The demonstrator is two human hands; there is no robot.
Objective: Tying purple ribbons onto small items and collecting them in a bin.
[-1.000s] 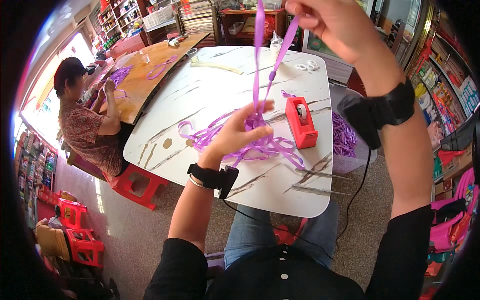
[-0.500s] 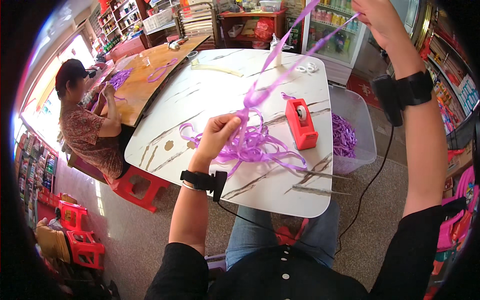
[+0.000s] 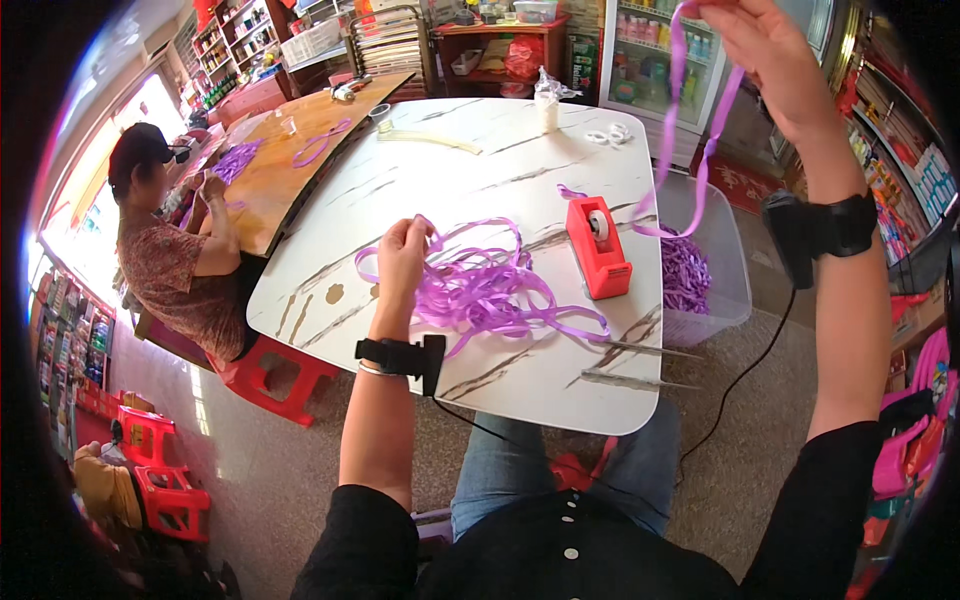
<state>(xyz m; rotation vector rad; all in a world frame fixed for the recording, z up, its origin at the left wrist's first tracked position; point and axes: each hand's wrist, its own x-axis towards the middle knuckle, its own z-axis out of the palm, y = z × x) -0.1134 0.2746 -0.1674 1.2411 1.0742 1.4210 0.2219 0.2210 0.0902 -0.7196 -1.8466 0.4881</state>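
Note:
My right hand (image 3: 765, 65) is raised at the upper right, its fingers closed on a purple ribbon loop (image 3: 708, 165). The loop hangs past the right edge of the marbled white table, in front of a clear plastic bin (image 3: 738, 265). At the table's near side, my left hand (image 3: 403, 250) pinches a purple ribbon at the left edge of a tangled ribbon pile (image 3: 490, 295). Right of the pile stands a red tape dispenser (image 3: 602, 255), with a short scrap of purple ribbon (image 3: 571, 192) behind it. More purple ribbons (image 3: 684, 278) fill part of the bin.
White rings (image 3: 608, 134) and a white bottle (image 3: 547, 108) stand at the table's far side. A pale strip (image 3: 430, 140) lies farther left. Another person (image 3: 175, 240) handles purple ribbon at a wooden table (image 3: 300, 165). Cables trail from both my wrists.
The ribbon stretched between my hands has parted from my left hand and now dangles from my right. My left hand has moved left, to the pile's edge.

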